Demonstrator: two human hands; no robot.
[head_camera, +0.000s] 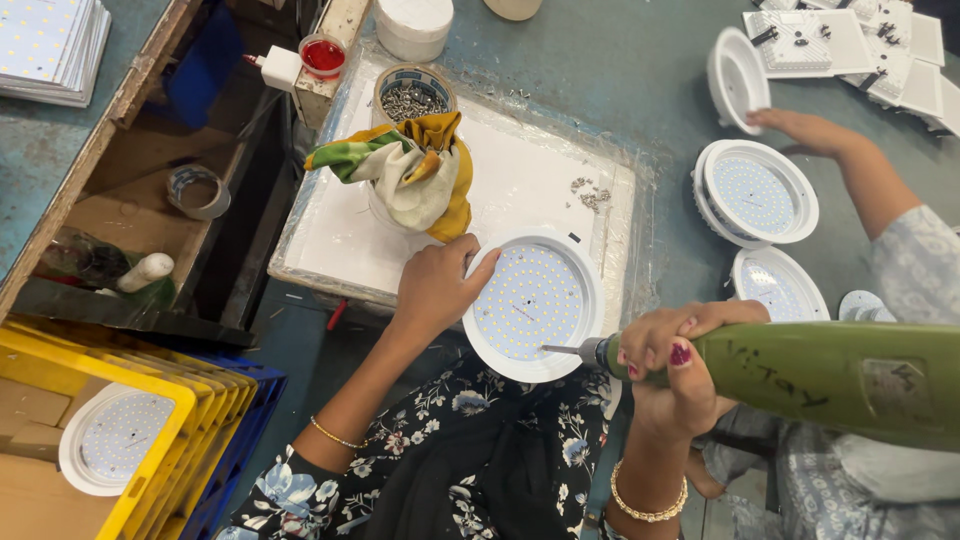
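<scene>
1. At centre frame, the left hand (435, 285) grips the rim of a round white LED lamp (533, 303) lying on a white board (520, 180).
2. At lower right, the right hand (672, 365) holds a green power screwdriver (830, 375), its bit touching the lamp's lower edge.
3. Above centre, a tin of screws (413, 97) stands behind a crumpled cloth (415, 170).
4. At upper right, a co-worker's hand (800, 128) rests beside more lamps (757, 193).
5. At lower left, a yellow crate (150, 400) holds another lamp.
</scene>
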